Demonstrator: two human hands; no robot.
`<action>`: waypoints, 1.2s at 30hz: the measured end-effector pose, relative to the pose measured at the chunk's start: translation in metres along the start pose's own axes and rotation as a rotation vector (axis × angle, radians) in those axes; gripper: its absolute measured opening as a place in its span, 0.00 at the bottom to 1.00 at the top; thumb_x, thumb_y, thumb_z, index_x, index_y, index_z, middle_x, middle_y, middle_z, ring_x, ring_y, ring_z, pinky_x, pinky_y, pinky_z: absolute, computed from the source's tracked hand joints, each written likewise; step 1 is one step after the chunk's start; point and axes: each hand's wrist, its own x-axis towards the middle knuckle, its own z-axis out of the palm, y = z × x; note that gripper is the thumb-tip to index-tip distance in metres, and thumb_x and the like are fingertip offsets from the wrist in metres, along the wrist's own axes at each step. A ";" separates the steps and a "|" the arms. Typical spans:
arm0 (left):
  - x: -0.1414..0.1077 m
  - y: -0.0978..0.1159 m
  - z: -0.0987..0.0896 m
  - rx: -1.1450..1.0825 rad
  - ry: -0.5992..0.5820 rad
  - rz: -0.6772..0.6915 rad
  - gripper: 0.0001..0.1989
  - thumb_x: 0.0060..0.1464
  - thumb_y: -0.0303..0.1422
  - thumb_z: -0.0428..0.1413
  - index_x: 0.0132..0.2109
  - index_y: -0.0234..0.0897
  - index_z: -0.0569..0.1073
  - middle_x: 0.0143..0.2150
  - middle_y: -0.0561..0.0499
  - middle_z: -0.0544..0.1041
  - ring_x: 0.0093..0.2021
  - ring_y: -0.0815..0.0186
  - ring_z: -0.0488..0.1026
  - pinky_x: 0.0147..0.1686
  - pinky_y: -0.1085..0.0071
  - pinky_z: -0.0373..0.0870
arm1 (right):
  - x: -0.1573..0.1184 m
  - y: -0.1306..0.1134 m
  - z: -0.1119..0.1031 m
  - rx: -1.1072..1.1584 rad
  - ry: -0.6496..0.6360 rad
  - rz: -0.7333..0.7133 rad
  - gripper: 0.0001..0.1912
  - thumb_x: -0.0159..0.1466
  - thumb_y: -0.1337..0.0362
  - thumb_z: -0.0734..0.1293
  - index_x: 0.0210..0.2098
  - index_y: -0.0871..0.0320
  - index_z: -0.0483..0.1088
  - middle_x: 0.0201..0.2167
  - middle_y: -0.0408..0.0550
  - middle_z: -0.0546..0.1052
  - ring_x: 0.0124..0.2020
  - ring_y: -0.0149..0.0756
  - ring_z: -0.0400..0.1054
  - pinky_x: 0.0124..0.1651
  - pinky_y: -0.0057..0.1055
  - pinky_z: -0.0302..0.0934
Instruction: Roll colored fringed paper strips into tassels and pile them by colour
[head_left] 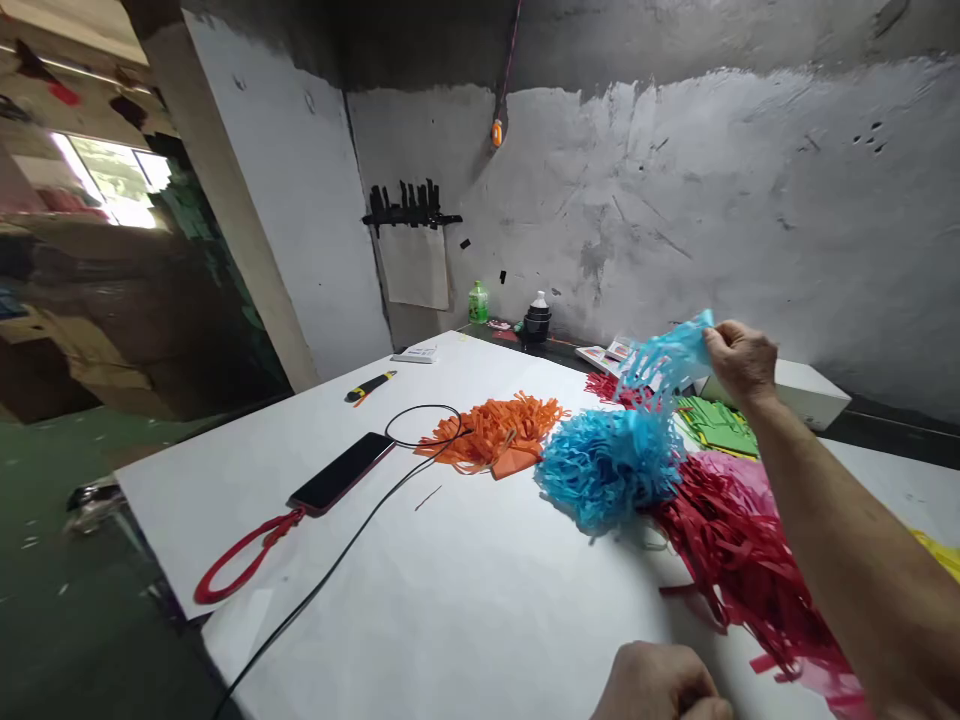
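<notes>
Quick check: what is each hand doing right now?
Left hand: closed in a fist, holding nothing visible.
Right hand: shut on the light blue fringed paper, lifted above the table.

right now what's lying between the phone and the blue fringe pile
In the head view, the orange fringe pile lies between the phone and the blue fringe pile, with a black cable looping past it.
</notes>
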 end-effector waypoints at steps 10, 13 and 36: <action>0.004 0.013 -0.039 0.052 0.530 0.502 0.08 0.58 0.29 0.54 0.45 0.36 0.72 0.38 0.49 0.73 0.34 0.66 0.69 0.36 0.70 0.68 | -0.091 -0.024 -0.109 0.275 -0.222 -0.206 0.16 0.60 0.53 0.63 0.21 0.55 0.63 0.17 0.39 0.60 0.20 0.30 0.54 0.24 0.28 0.48; -0.009 0.030 -0.042 0.158 0.708 0.696 0.25 0.57 0.31 0.59 0.60 0.39 0.63 0.52 0.42 0.70 0.48 0.58 0.69 0.47 0.62 0.70 | -0.161 -0.036 -0.115 0.208 -0.414 -0.376 0.12 0.60 0.62 0.61 0.21 0.56 0.60 0.17 0.39 0.61 0.20 0.29 0.55 0.25 0.28 0.47; -0.073 0.051 -0.062 0.270 0.546 0.509 0.22 0.52 0.40 0.64 0.52 0.37 0.74 0.49 0.42 0.71 0.47 0.56 0.71 0.43 0.63 0.72 | -0.287 -0.005 -0.102 0.578 -0.326 -0.266 0.02 0.63 0.69 0.63 0.34 0.56 0.67 0.28 0.43 0.72 0.28 0.35 0.66 0.31 0.29 0.60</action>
